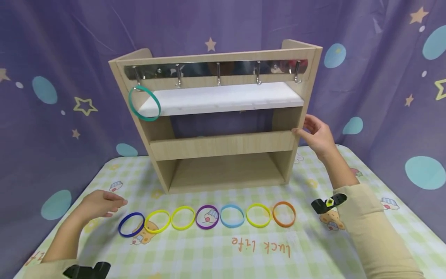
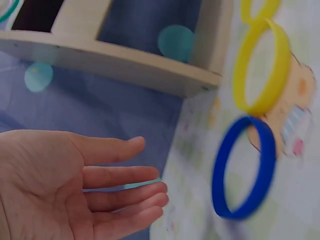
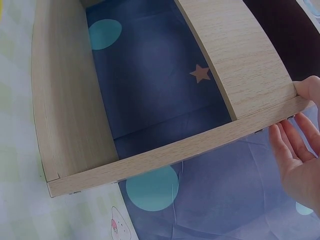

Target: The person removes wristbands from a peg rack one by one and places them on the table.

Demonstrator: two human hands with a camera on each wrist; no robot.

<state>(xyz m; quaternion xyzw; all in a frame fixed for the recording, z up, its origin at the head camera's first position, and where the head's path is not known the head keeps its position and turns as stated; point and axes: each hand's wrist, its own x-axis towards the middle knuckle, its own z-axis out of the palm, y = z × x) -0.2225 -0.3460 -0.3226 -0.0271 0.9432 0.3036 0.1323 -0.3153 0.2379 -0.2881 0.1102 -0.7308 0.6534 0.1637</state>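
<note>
My left hand [image 1: 101, 204] hovers over the cloth behind the dark blue silicone wristband [image 1: 131, 224], fingers nearly straight and holding nothing. In the left wrist view its palm and fingers point toward that blue band [image 2: 243, 167]. My right hand [image 1: 318, 135] holds the right side panel of a wooden shelf rack [image 1: 223, 146], thumb on the front edge and fingers against the outer face. A teal wristband [image 1: 159, 108] hangs from the leftmost hook [image 1: 137, 75]. Right of the blue band lie yellow bands [image 1: 157, 231], a purple band [image 1: 207, 228], a light blue band [image 1: 232, 226] and an orange band [image 1: 284, 226], in one row.
A metal rail [image 1: 198, 70] with several hooks runs across the rack's upper front. Behind it sits a white shelf board [image 1: 226, 99]. A green checked cloth [image 1: 195, 255] covers the table, and a purple patterned curtain [image 1: 244, 23] hangs behind and at both sides.
</note>
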